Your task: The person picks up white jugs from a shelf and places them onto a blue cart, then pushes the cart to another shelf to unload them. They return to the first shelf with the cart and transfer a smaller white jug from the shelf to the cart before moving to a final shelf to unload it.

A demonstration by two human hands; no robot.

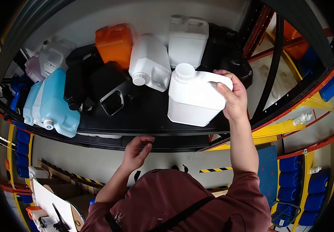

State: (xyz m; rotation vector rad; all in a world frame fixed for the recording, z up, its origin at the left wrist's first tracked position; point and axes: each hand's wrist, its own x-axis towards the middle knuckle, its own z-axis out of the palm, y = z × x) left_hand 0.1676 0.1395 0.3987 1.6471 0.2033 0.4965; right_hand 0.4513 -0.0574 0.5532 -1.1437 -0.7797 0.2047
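Note:
My right hand [233,92] is wrapped round the handle of a white plastic jug [196,102] with a ribbed white cap, held upright at the front of a black shelf [143,116]. My left hand [136,152] is in front of the shelf edge, its fingers curved and apart, holding nothing. Beside the held jug, a second white jug [149,58] leans with its cap toward me. Behind stand another white jug [188,40] and an orange canister [115,44].
Black containers [107,83] and light-blue jugs [60,102] lie on the shelf's left part. Dark canisters [223,46] stand at its right, near a metal upright. Blue containers [291,179] fill racks at the lower right. A cardboard box [78,207] is at the lower left.

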